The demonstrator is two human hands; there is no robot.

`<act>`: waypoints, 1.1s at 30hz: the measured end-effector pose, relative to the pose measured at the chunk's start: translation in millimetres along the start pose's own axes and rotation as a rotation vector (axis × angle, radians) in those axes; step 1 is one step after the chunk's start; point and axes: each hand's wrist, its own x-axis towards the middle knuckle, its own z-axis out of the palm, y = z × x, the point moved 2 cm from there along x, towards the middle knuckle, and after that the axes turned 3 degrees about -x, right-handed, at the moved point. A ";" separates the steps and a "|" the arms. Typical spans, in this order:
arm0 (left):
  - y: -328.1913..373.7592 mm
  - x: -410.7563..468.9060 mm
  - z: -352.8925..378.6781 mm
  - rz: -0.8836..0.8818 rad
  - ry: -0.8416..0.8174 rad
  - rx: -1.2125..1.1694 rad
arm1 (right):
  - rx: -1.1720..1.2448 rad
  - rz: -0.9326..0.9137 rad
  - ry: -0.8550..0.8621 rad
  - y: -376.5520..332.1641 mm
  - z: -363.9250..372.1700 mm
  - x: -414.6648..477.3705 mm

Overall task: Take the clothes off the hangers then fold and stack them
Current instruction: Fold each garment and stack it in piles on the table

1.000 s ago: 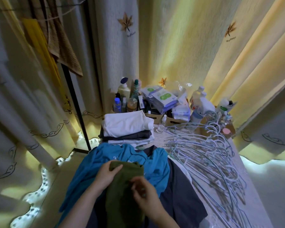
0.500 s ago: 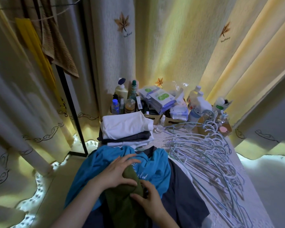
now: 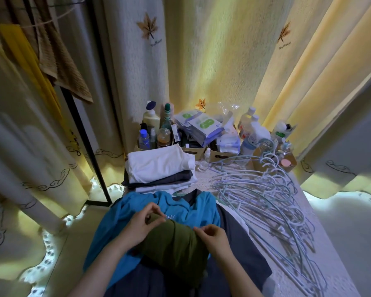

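**Folding under way on the green garment**

Head view: the green garment (image 3: pixel 176 243) lies part-folded at the near end of the counter (image 3: pixel 204 182). It rests on a spread blue shirt (image 3: pixel 201 213), which in turn covers a dark garment (image 3: pixel 246 251). The left hand (image 3: pixel 140 226) is at the green garment's far left corner, thumb and forefinger pinching the cloth, the other fingers loosely curled. The right hand (image 3: pixel 214 236) is at the far right edge, its fingers (image 3: pixel 201 229) curled down onto the fold and, as far as can be seen, nipping it. No hanger shows in the green garment.

Beyond the blue shirt stands the stack (image 3: pixel 159 166) of folded clothes, a white piece on top. Just to its right a heap of bare hangers (image 3: pixel 266 200) sprawls along the counter. Bottles (image 3: pixel 152 133) and boxes crowd the far end.

The step in hand looks like the fold itself, with the hanger already out. The next move likely calls for both hands to keep hold of that far edge and bring it over evenly, so the corners meet. The bundle must then go across the blue shirt to the stack without dragging the shirt. The blue and dark pieces seem still to come.
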 end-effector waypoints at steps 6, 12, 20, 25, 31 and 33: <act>-13.0 -16.0 -0.9 -0.033 -0.083 0.035 | -0.050 0.088 0.010 11.9 1.6 0.4; -1.3 -20.7 -10.7 0.035 0.113 0.089 | 0.048 0.072 0.238 17.5 -32.5 12.2; 48.1 -0.8 -27.5 0.100 0.195 0.056 | -0.038 -0.348 -0.215 -38.9 -35.0 9.9; 73.7 20.8 -56.1 -0.009 0.302 -0.001 | -0.008 -0.076 -0.599 -73.9 -3.5 3.0; 48.5 39.9 -93.3 -0.325 0.330 -0.059 | 0.386 0.150 -0.621 -88.8 20.5 15.9; 51.2 46.1 -101.3 -0.446 0.320 -0.238 | 0.409 0.152 -0.567 -122.2 21.7 28.6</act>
